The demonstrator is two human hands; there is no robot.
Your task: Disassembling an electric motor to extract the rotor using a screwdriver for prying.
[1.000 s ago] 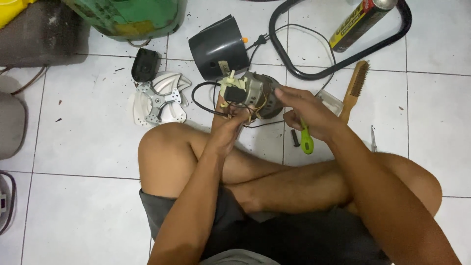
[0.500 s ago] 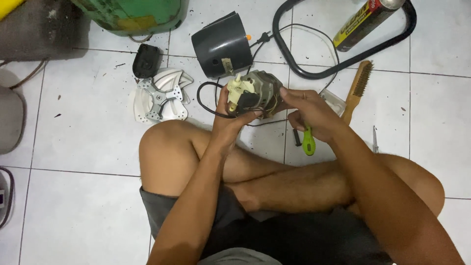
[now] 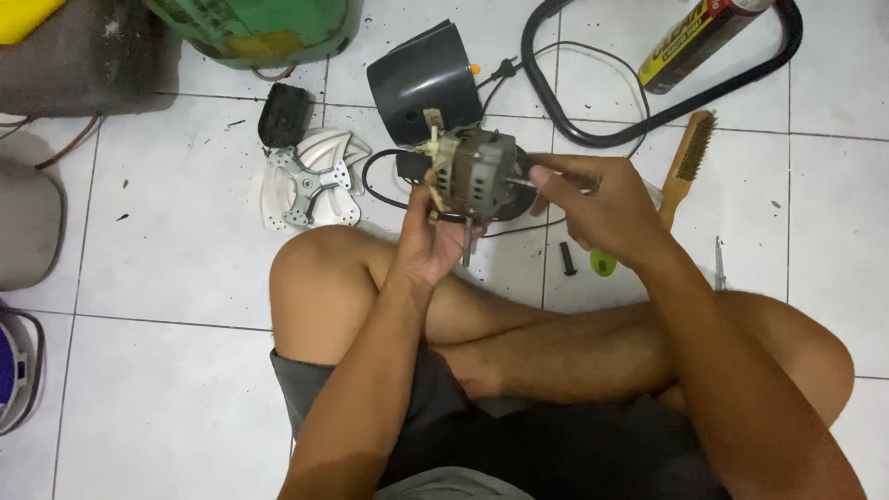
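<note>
grimy grey fan motor [image 3: 477, 176] with black cord, left hand [image 3: 433, 243] gripping beneath, right hand [image 3: 593, 208] pinching its shaft

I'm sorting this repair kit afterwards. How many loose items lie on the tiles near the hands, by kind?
Fan parts: 3 - dark cone housing, white bracket plate, black box
Hand tools: 2 - wire brush, green-handled screwdriver
Spray cans: 1
Held motor: 1
Total: 7
</note>
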